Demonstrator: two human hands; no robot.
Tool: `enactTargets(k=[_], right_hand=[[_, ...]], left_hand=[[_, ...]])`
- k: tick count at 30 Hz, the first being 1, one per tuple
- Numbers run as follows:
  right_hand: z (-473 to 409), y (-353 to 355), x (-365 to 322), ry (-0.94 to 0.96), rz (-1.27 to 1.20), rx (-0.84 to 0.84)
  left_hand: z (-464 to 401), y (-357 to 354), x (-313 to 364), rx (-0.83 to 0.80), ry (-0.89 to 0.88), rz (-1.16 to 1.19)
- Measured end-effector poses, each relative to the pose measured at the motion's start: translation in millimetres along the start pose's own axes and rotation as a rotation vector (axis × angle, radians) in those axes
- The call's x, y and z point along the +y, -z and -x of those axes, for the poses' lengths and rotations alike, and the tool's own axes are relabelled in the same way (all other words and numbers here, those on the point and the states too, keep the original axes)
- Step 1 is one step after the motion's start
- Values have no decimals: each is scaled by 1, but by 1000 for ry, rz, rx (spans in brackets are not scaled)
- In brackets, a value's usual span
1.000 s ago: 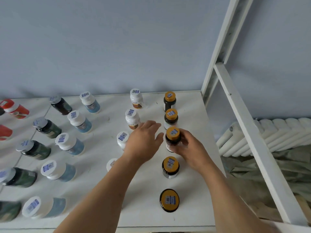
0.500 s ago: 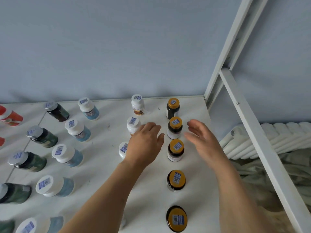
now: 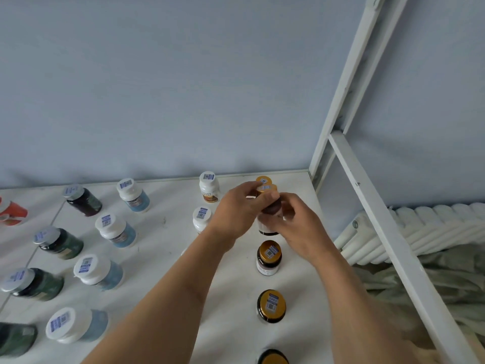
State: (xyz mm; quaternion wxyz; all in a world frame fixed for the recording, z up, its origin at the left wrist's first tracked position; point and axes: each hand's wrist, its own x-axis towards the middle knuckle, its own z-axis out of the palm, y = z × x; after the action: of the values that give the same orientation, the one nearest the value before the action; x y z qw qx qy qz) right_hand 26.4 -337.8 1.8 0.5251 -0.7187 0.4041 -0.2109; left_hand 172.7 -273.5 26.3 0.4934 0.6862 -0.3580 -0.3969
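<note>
A dark bottle with an orange cap [image 3: 269, 211] stands second from the back in the right-hand column on the white shelf [image 3: 168, 248]. My left hand [image 3: 236, 214] curls round its left side, fingertips at the cap. My right hand [image 3: 296, 227] grips its right side. Most of the bottle's body is hidden by the two hands. Behind it the orange cap of the back bottle [image 3: 263, 179] peeks out. In front stand more orange-capped bottles [image 3: 268, 258], [image 3: 271, 306], and one [image 3: 273, 358] at the bottom edge.
White bottles [image 3: 209, 186], [image 3: 201, 219] stand just left of my hands. Further left run columns of white-capped blue bottles [image 3: 132, 194] and grey-capped dark green bottles [image 3: 82, 199]. A white metal frame post [image 3: 338, 106] borders the shelf's right edge, with a radiator [image 3: 420, 227] beyond it.
Both hands moved back and closed round the second orange-capped bottle. One second ago the right hand held the third bottle, then let it go. The camera tilted upward.
</note>
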Motion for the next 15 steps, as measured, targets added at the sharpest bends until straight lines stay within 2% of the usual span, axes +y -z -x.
enactTargets(k=[2, 4, 9, 13, 15], right_hand=[[10, 4, -1, -29, -131, -95], [15, 5, 0, -47, -185, -110], [24, -9, -5, -15, -61, 114], [33, -2, -3, -49, -187, -20], [34, -1, -1, -24, -171, -15]], left_hand=[[-1, 3, 6, -70, 5, 168], [0, 5, 9, -109, 33, 261], [10, -8, 6, -32, 99, 346], [15, -7, 5, -47, 80, 411], [16, -7, 5, -49, 73, 397]])
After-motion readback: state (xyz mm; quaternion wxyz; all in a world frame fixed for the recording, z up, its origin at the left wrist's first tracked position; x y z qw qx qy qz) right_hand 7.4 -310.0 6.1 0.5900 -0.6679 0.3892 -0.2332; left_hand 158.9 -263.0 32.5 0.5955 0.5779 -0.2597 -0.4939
